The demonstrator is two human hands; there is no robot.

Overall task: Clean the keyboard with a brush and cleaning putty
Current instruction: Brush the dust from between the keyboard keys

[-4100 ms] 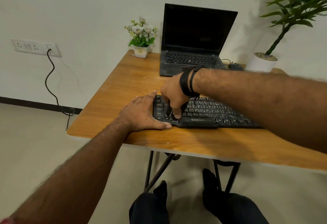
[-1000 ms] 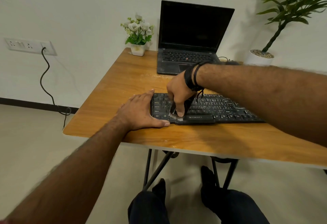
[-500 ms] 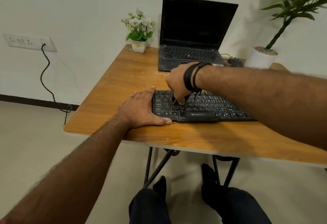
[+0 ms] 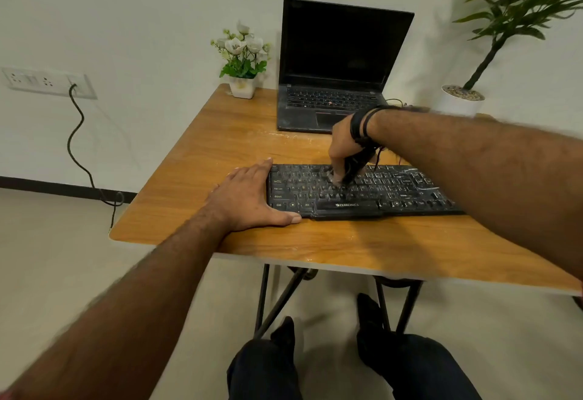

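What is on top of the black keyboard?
On the keyboard the right hand holds a dark brush against the upper keys; its bristles are hidden. The left hand rests at its left end.

right hand (image 4: 342,144) | brush (image 4: 355,167) moved from front row toward upper rows, apparently

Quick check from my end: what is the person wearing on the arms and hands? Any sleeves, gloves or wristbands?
Both forearms are bare, with no sleeves or gloves in view. The right hand has dark bands stacked at the wrist, one broad and a couple thinner, with thin cord ends hanging below. The left hand shows no ring or watch. At the bottom left corner a reddish sliver shows, too little to identify.
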